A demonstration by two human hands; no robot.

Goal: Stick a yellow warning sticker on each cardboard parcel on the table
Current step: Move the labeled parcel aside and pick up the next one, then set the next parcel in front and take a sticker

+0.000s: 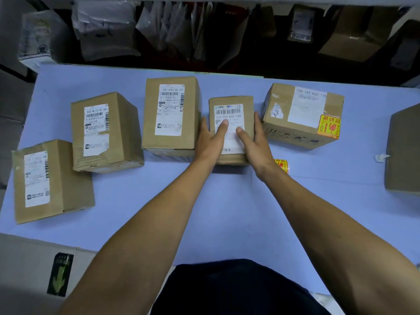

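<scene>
Several cardboard parcels with white shipping labels stand on the blue table (pixel 227 212). My left hand (pixel 211 142) and my right hand (pixel 252 142) clasp the small middle parcel (pixel 231 103) from both sides, thumbs on its label. The parcel to its right (pixel 302 114) carries a yellow warning sticker (pixel 328 127) on its near right corner. A roll of yellow stickers (pixel 283 164) lies on the table just right of my right wrist, partly hidden by it. Three parcels to the left (pixel 171 114), (pixel 104 133), (pixel 50 180) show no yellow sticker.
Another cardboard parcel (pixel 402 151) sits at the table's right edge, cut off by the frame. Behind the table, shelves hold grey mail bags (pixel 106 28) and boxes (pixel 350 35). A green arrow mark (pixel 59 275) is on the floor at lower left.
</scene>
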